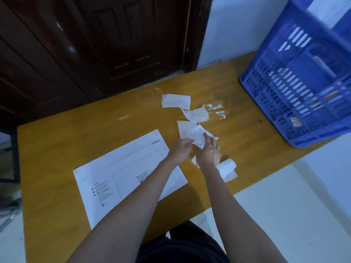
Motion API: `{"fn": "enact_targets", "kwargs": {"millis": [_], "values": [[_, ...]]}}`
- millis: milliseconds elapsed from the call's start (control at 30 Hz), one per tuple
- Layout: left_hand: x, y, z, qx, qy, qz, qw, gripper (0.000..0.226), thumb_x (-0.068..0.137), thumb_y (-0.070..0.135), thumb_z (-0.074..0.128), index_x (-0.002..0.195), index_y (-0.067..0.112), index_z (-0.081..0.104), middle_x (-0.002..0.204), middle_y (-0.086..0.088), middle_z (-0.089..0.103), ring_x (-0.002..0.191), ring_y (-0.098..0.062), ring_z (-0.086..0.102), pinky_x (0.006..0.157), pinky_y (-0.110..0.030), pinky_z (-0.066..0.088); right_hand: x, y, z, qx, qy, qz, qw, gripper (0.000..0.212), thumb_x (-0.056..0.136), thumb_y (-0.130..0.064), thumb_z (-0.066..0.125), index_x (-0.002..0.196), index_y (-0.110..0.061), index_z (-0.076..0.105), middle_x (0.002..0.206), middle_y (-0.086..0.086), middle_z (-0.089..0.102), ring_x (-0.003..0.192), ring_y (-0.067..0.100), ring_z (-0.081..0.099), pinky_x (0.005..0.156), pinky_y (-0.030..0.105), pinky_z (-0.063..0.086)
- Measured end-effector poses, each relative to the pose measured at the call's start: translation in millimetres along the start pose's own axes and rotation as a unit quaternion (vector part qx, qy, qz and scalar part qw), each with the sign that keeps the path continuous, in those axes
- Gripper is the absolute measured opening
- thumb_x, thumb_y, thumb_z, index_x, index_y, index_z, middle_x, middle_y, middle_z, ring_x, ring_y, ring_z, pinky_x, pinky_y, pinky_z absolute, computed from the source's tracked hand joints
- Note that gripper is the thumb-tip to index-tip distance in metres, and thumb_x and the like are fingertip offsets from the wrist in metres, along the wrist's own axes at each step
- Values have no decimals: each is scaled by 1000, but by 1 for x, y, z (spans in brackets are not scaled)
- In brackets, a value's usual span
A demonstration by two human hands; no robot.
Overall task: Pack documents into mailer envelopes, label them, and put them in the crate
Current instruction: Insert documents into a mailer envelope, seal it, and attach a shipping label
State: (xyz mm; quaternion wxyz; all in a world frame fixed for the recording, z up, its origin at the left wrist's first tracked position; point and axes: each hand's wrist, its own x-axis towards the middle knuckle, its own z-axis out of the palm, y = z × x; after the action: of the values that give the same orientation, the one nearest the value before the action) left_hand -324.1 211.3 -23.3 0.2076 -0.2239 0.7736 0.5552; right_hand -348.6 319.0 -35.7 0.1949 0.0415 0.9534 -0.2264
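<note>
White paper dominates the head view: a mailer envelope (123, 179) lies flat on the yellow-brown table (66, 141) at lower centre of the frame, its long axis running from lower left to upper right, printed face up. Both hands meet just beyond its upper-right corner. The left hand (180, 149) and right hand (209, 151) each pinch a crumpled white label sheet (197, 138) between curled fingers, apparently peeling a label from its backing. The envelope therefore lies down and left of the held sheet, nearer the left hand; the next move is probably a short carry in that direction. Loose backing scraps (176, 100) are scattered above the hands, and a paper roll (228, 166) lies just right of the right wrist. The blue crate (296, 103) stands at upper right, blurred; pale flat items show through its slots, but what they are cannot be told.
</note>
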Motion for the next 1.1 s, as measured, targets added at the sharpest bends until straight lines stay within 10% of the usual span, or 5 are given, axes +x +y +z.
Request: {"fn": "enact_targets", "kwargs": {"millis": [267, 500, 633, 900, 1100], "values": [[2, -8, 11, 167, -33, 23, 985, 55, 98, 36, 45, 150, 24, 28, 159, -2, 16, 145, -22, 19, 116, -41, 21, 2, 15, -11, 38, 32, 21, 999, 26, 82, 5, 51, 106, 2, 61, 120, 14, 40, 109, 33, 45, 95, 37, 42], [-7, -11, 12, 250, 15, -16, 968, 60, 95, 55, 40, 144, 21, 36, 154, 2, 28, 139, -29, 26, 109, -50, 23, -5, 16, -19, 175, 193, 58, 964, 27, 93, -6, 46, 112, 0, 65, 115, 14, 50, 101, 32, 55, 82, 40, 47], [-12, 2, 14, 95, 204, 35, 974, 27, 94, 23, 53, 120, 18, 58, 130, -4, 50, 113, -19, 51, 86, -30, 47, -12, 1, -19, 194, 227, 30, 954, 18, 92, -10, 51, 101, -7, 67, 104, 7, 59, 87, 29, 59, 82, 46, 47], [-21, 14, -4, -274, 138, -14, 952, 13, 81, 20, 73, 89, 19, 64, 89, 5, 70, 81, -8, 67, 58, -13, 51, -33, -32, -3, 311, 77, -56, 946, 17, 85, -13, 55, 97, -22, 63, 79, -12, 64, 71, -1, 60, 59, 13, 46], [-28, -10, -30, -367, 193, -75, 907, 9, 86, 10, 67, 93, 6, 70, 100, -18, 70, 89, -29, 68, 82, -35, 57, -42, -44, 5, 378, -30, -55, 923, 26, 87, -12, 53, 103, -19, 73, 95, -3, 72, 89, 11, 65, 75, 23, 53]]}}
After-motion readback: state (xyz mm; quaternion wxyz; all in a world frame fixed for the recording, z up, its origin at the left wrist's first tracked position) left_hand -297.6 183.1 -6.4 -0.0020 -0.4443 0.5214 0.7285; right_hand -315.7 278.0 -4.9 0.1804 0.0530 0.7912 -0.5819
